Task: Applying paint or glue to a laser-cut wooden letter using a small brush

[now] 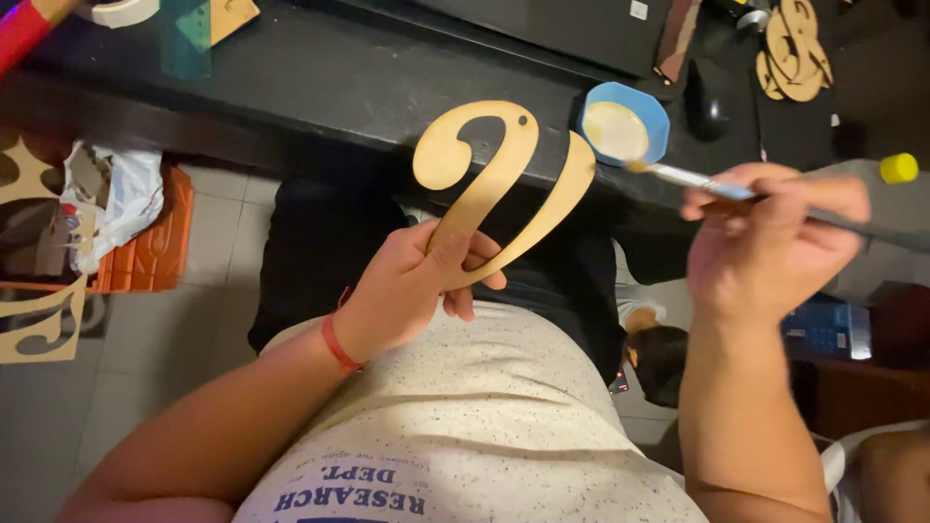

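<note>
Two bare hands work over a black surface (pixel 320 77) that runs across the top of the view, front edge facing the person. Left hand (pixel 412 286), forearm angled up from lower left with a red band (pixel 339 346) at the wrist, has its grip closed on the lower stem of a curly wooden cutout (pixel 489 174); thumb on the face, fingers curled behind. Cutout held upright and tilted, in the air just in front of the surface edge, its curl overlapping the surface in view, not resting on it.

Right hand (pixel 765 242) raised at right, forearm coming straight up from below, grip closed around a paintbrush (pixel 697 179). Brush lies near level, black handle out to the right, tip pointing left toward the bowl.

Room: open gap between the hands, cutout and brush tip apart. Left of the person is tiled floor (pixel 155 339), with an orange crate (pixel 145 252) holding crumpled paper, and more cutout pieces at the far left edge.

Blue bowl (pixel 625 121) sits at the surface edge, just beside the cutout's right arm, holding pale cream paint. Brush tip right at its lower rim; touching or not, cannot tell. Stack of wooden cutouts (pixel 794 53) lies on the surface, top right.
</note>
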